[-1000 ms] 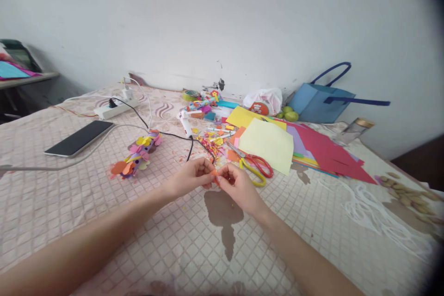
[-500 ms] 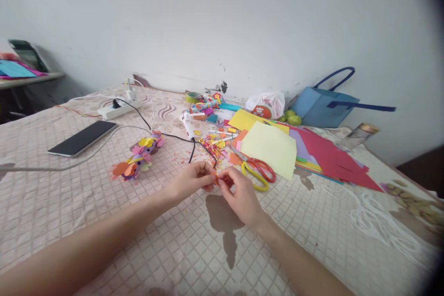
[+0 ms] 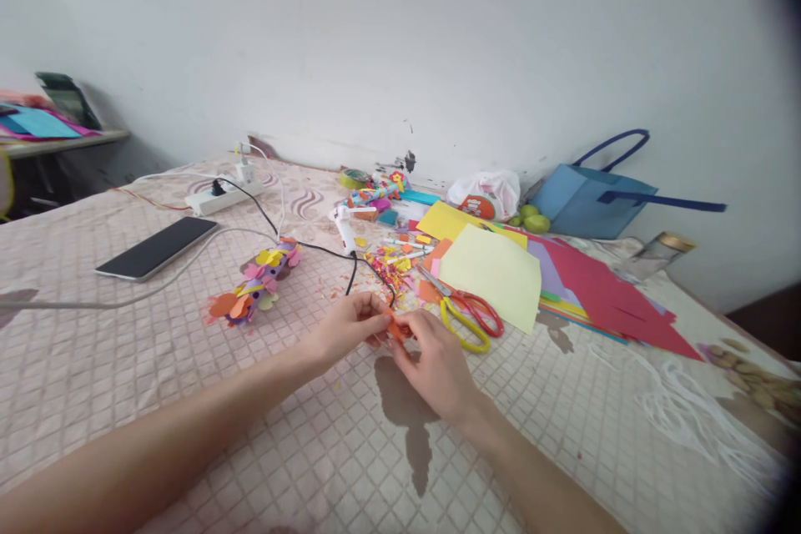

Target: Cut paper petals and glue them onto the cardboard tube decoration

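Between my fingertips, above the checked tablecloth, is a small orange piece of paper [image 3: 394, 325], partly hidden by the fingers. My left hand [image 3: 356, 325] pinches it from the left. On its other side my right hand [image 3: 435, 359] grips it between thumb and fingers. Just right of my right hand lie scissors [image 3: 472, 321] with one red and one yellow handle. Beyond my hands a white glue gun [image 3: 343, 229] stands near a pile of small paper scraps [image 3: 391, 267]. To the left lies a purple roll [image 3: 259, 279] covered with coloured paper petals.
A dark-screened phone [image 3: 158, 248] and a power strip [image 3: 222, 196] with cables lie on the left. Coloured paper sheets [image 3: 494, 267], a blue bag [image 3: 591, 200], a jar [image 3: 660, 254] and white cord [image 3: 694, 409] occupy the right. A plastic bag [image 3: 485, 193] sits by the wall.
More of the orange paper shows between my fingers now. My right hand's fingers have shifted slightly on it. The whole view has moved a little.
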Action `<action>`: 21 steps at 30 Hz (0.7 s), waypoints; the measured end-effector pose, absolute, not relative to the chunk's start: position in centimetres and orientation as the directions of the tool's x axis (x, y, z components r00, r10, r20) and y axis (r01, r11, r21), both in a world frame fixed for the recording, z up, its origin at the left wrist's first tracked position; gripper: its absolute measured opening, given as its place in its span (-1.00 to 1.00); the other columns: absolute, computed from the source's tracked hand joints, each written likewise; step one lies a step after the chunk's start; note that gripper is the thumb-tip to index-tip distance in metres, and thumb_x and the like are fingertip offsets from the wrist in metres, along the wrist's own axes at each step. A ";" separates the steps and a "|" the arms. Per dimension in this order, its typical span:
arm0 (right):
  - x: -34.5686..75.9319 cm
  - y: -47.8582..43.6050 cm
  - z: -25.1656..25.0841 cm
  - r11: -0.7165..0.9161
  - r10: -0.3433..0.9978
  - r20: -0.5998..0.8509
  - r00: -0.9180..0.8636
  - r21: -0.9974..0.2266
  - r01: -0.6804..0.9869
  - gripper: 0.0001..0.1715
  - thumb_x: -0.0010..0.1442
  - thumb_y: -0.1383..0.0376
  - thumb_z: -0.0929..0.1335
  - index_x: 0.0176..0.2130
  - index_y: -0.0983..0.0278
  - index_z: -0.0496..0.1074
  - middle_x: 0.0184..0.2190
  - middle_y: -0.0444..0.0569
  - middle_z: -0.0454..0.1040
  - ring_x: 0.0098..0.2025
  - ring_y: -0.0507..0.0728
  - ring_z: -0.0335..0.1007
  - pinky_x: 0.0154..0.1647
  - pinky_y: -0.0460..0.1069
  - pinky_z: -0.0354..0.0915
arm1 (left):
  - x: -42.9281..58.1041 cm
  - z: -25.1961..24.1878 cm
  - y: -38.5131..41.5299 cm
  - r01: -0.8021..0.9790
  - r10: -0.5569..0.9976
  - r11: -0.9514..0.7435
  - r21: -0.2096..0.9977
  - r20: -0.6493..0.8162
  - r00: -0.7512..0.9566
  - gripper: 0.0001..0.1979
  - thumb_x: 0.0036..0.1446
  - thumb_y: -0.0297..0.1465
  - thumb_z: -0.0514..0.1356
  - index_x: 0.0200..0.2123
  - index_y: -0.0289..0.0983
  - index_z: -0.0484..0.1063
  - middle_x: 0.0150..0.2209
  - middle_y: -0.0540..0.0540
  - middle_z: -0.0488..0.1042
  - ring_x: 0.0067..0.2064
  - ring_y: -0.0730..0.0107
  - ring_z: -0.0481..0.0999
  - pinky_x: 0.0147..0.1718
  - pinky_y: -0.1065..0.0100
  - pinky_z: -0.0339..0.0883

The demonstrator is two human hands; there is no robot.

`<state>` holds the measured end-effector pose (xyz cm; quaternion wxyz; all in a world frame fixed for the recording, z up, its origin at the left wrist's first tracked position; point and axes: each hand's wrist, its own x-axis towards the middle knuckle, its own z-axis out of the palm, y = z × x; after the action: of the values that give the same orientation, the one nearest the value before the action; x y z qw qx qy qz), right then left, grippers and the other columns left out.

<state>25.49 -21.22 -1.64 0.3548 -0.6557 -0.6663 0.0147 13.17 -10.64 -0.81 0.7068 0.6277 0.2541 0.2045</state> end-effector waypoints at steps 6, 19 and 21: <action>25.5 -21.2 -1.5 0.137 0.895 0.422 0.145 -0.569 0.811 -0.89 0.12 0.39 0.26 -0.28 0.25 0.32 -0.33 -0.02 0.40 -0.25 0.13 0.29 -0.23 0.01 0.22 | 13.2 -0.9 -10.6 0.051 0.608 0.081 0.995 -0.090 0.789 -0.76 -0.04 -0.30 0.23 -0.40 -0.36 0.30 -0.50 -0.03 0.43 -0.52 0.53 0.38 -0.51 0.45 0.27; 26.4 -20.7 -1.5 0.062 0.955 0.160 0.248 -0.931 0.360 -0.87 0.14 0.32 0.25 -0.44 0.28 0.28 -0.52 -0.17 0.31 -0.49 -0.01 0.21 -0.48 -0.11 0.18 | 13.4 -1.1 -11.0 -0.003 0.555 0.077 0.997 -0.040 0.831 -0.74 -0.06 -0.28 0.25 -0.41 -0.37 0.32 -0.52 -0.01 0.40 -0.51 0.54 0.38 -0.48 0.44 0.27; 26.4 -20.7 -1.5 0.070 0.954 0.167 0.250 -0.932 0.356 -0.87 0.14 0.32 0.25 -0.44 0.28 0.29 -0.52 -0.16 0.30 -0.48 -0.01 0.21 -0.47 -0.11 0.18 | 13.4 -1.1 -11.0 0.000 0.559 0.080 0.997 -0.045 0.828 -0.73 -0.07 -0.27 0.26 -0.41 -0.36 0.32 -0.52 -0.01 0.40 -0.52 0.53 0.39 -0.49 0.44 0.27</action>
<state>26.36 -20.69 -1.52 0.4996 -0.6129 -0.5342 0.2989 13.37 -11.03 -1.13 0.7023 0.6485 0.2158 0.1989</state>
